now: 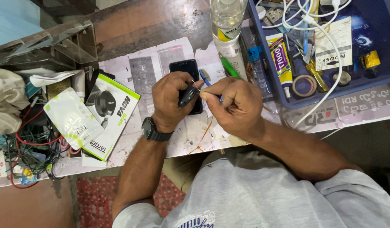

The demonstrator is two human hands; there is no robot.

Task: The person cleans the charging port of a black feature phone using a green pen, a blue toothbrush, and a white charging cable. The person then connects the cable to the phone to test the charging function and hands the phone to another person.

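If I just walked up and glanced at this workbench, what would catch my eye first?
Most likely the two hands at the centre: the left hand grips a small black gadget while the right hand pinches a thin wire against it, just above a dark phone lying on the paper-covered bench. Next, the blue tray at upper right, crowded with white cables, glue tubes and tape, and the tangle of wires at far left.
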